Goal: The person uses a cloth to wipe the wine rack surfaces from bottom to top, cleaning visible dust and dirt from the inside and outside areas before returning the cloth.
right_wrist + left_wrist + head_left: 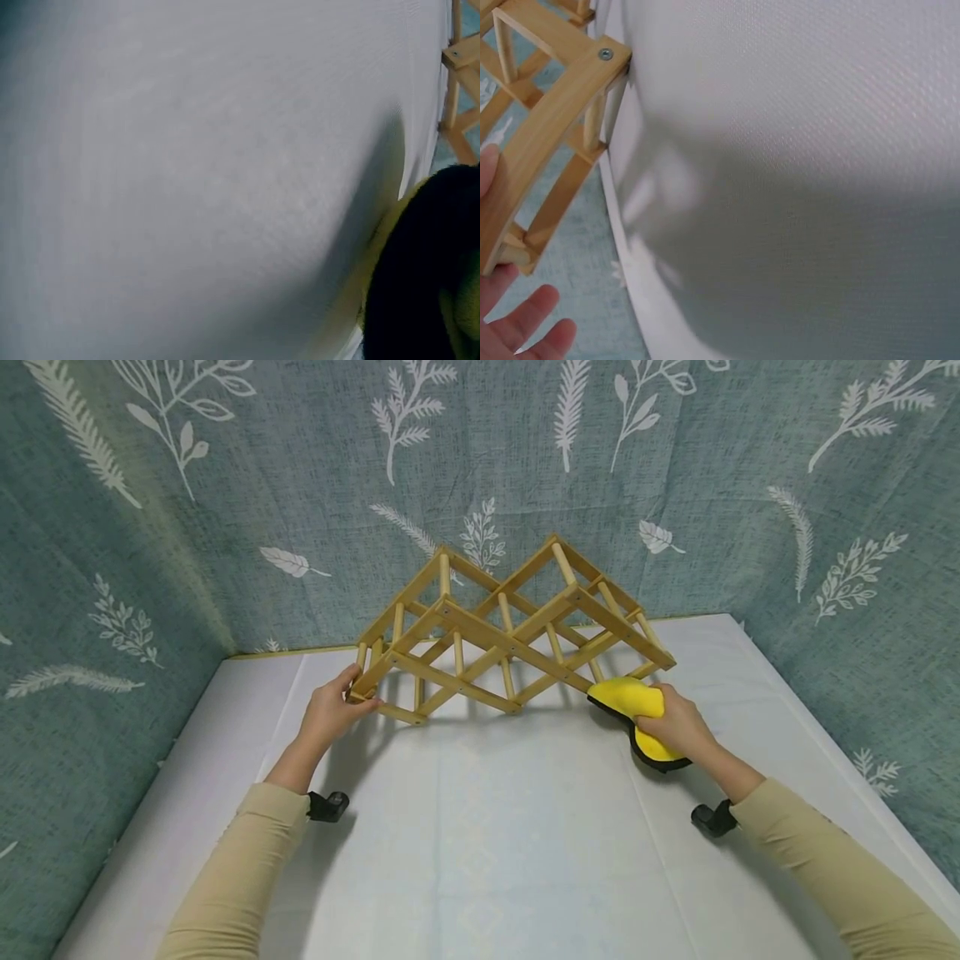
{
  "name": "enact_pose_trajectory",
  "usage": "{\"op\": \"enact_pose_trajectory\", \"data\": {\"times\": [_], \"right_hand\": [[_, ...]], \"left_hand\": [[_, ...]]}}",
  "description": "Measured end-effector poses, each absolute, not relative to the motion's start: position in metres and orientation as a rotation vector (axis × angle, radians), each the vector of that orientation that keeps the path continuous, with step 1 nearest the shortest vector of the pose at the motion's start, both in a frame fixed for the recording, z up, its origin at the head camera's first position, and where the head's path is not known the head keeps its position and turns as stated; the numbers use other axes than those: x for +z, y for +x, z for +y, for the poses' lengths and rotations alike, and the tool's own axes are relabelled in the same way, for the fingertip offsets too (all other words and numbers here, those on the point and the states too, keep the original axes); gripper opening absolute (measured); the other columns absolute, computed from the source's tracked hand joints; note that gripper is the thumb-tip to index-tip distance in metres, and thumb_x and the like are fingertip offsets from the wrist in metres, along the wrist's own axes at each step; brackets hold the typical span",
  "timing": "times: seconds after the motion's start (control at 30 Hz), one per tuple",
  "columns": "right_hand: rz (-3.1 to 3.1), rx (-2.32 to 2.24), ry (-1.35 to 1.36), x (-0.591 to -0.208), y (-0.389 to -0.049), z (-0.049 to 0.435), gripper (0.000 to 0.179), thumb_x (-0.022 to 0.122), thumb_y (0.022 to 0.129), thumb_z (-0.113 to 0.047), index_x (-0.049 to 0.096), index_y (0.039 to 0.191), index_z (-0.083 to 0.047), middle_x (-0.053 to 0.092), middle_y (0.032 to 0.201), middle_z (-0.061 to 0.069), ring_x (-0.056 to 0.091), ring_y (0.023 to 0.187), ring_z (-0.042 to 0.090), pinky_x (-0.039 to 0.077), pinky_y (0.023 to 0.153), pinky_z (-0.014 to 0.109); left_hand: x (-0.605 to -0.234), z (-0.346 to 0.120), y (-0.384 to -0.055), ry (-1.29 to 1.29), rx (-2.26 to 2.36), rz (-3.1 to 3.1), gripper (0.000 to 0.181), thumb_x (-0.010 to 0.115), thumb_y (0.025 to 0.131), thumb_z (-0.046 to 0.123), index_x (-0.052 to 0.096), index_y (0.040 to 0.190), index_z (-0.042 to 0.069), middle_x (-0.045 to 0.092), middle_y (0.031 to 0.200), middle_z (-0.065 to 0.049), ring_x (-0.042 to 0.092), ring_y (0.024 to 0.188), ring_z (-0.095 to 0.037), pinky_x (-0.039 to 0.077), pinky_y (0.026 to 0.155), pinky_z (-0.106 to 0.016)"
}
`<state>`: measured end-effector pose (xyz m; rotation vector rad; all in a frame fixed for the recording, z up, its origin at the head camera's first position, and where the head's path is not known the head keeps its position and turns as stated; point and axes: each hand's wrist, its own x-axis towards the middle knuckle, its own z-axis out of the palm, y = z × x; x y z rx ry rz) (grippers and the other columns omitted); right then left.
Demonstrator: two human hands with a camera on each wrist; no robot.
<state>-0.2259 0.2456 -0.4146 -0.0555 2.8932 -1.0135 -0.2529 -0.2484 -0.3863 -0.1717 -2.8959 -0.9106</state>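
Note:
A wooden lattice rack (pixel 512 644) of crossed slats and round dowels stretches across the far part of the table in the head view. My left hand (pixel 330 710) grips its left end, thumb on the near side. Up close in the left wrist view, that hand (pixel 517 322) has its thumb over a slat (pixel 549 124), other fingers below. My right hand (pixel 681 724) holds a yellow cloth (pixel 628 695) with a black edge at the rack's lower right end. The cloth's dark side (pixel 412 277) fills the right wrist view's corner, hiding the fingers there.
A white cloth (pixel 480 843) covers the table. Behind it and at both sides hangs a blue-green curtain (pixel 330 468) with white leaf prints. Small black devices (pixel 328 807) sit at both wrists.

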Motion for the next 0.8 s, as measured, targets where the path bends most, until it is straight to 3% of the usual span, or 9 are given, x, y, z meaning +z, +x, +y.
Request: {"op": "enact_pose_trajectory", "data": {"times": [0.17,0.43,0.57,0.67,0.8], "right_hand": [[2.927,-1.049,-0.045,-0.411,-0.226,0.248,0.06,0.06,0.086,-0.019,0.034,0.131,0.011,0.053,0.109,0.029,0.057,0.085,0.033,0.048,0.067,0.038],[2.97,-1.122,0.064,-0.405,-0.224,0.257,0.063,0.058,0.087,-0.023,0.031,0.134,0.009,0.049,0.116,0.03,0.055,0.092,0.038,0.049,0.072,0.044],[3.029,-1.182,0.102,-0.402,-0.22,0.262,0.062,0.059,0.087,-0.024,0.03,0.134,0.006,0.048,0.117,0.032,0.055,0.093,0.04,0.048,0.072,0.046],[3.071,-1.191,0.101,-0.399,-0.216,0.262,0.063,0.058,0.088,-0.025,0.028,0.135,0.003,0.048,0.118,0.034,0.055,0.09,0.04,0.048,0.068,0.045],[3.159,-1.143,0.016,-0.395,-0.209,0.258,0.058,0.057,0.089,-0.024,0.03,0.134,-0.001,0.053,0.107,0.033,0.058,0.074,0.036,0.046,0.057,0.037]], "left_hand": [[-0.387,-0.25,-0.255,-0.159,-0.912,-2.907,0.05,0.069,0.082,0.029,0.047,0.124,0.011,0.059,0.108,-0.022,0.053,0.1,-0.04,0.045,0.07,-0.047],[-0.386,-0.25,-0.255,-0.139,-0.928,-2.947,0.065,0.068,0.083,0.033,0.04,0.137,0.009,0.054,0.12,-0.026,0.046,0.113,-0.045,0.045,0.08,-0.053],[-0.387,-0.25,-0.256,-0.142,-0.901,-2.932,0.056,0.069,0.082,0.032,0.045,0.129,0.012,0.058,0.108,-0.022,0.054,0.094,-0.039,0.045,0.067,-0.044],[-0.387,-0.25,-0.256,-0.152,-0.879,-2.925,0.048,0.069,0.082,0.031,0.047,0.121,0.013,0.058,0.097,-0.018,0.05,0.077,-0.031,0.039,0.057,-0.035],[-0.388,-0.251,-0.257,-0.149,-0.89,-2.93,0.049,0.069,0.083,0.03,0.047,0.123,0.014,0.058,0.096,-0.017,0.047,0.073,-0.027,0.036,0.056,-0.032]]}}
